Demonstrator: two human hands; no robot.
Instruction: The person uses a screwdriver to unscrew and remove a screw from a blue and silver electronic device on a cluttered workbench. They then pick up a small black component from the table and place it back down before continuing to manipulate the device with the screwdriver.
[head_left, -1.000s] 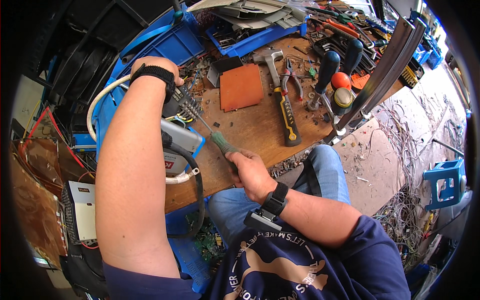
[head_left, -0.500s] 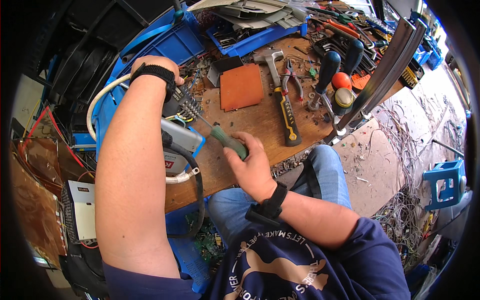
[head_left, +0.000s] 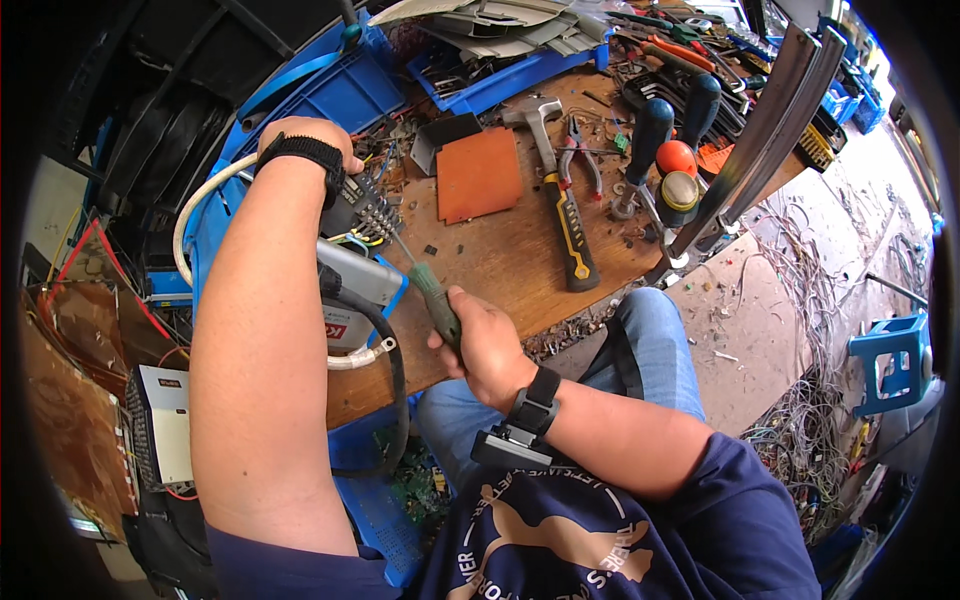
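Observation:
In my right hand (head_left: 487,345) is a screwdriver (head_left: 437,305), its green handle wrapped by my fingers. The thin shaft points up and left, and its tip meets a dark terminal block (head_left: 374,212) with a row of metal screw contacts. My left hand (head_left: 310,133) is closed over the far end of that block; the wrist and forearm hide most of the fingers. Coloured wires stick out around the block. Just below it stands a silver, blue-edged box (head_left: 362,290). A black cable (head_left: 395,370) and a white cable with a ring lug (head_left: 365,357) curve beside the box.
Right of the block lie an orange plate (head_left: 480,175), a claw hammer (head_left: 565,215) and red-handled pliers (head_left: 578,160). Blue-handled tools (head_left: 655,130) and upright metal bars (head_left: 775,125) stand farther right. A blue tray (head_left: 520,80) sits at the back. Loose wires (head_left: 810,370) litter the floor.
My right hand has shifted left and slightly down and has turned around the screwdriver handle, which now stands steeper. The tip stays at the terminal block. My left hand is nearly still.

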